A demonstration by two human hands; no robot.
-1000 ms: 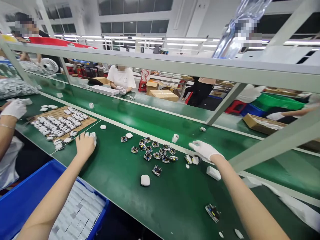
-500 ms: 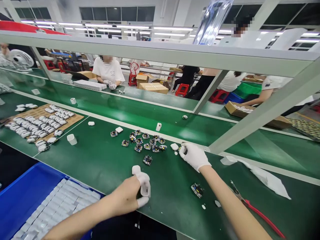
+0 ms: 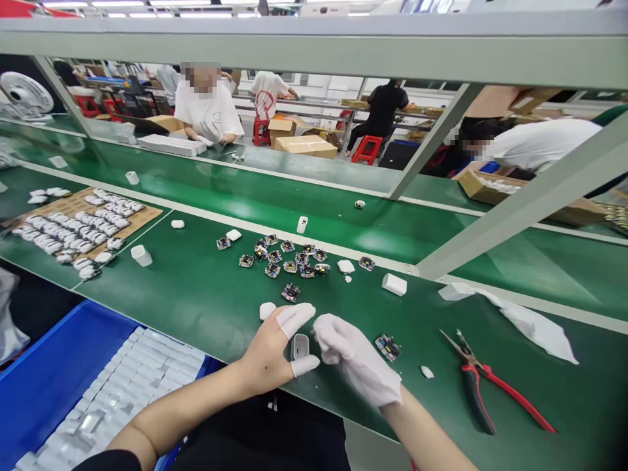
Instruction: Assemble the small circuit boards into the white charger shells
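White finger cots cover some fingers of my left hand [image 3: 282, 343], which is spread around a white housing [image 3: 299, 347] standing on the green bench; whether the fingers touch it is unclear. Just right of it is my gloved right hand [image 3: 346, 350], fingers curled together; what they hold, if anything, is hidden. Beyond my hands lie several small circuit boards [image 3: 291, 292] in a loose cluster. Another board [image 3: 388, 347] lies right of my right hand. A white cap [image 3: 267, 311] sits behind my left hand.
Pliers [image 3: 473, 373] with red and black handles lie at the right. A blue bin [image 3: 59, 353] of white housings is at lower left. Cardboard [image 3: 147, 219] holds rows of white parts. A shelf post [image 3: 520, 203] slants down at the right. A person sits across the bench.
My right hand has come back toward my left hand. A board and a white housing now show where it was. My left hand has opened and moved slightly right. The pliers are now fully visible.
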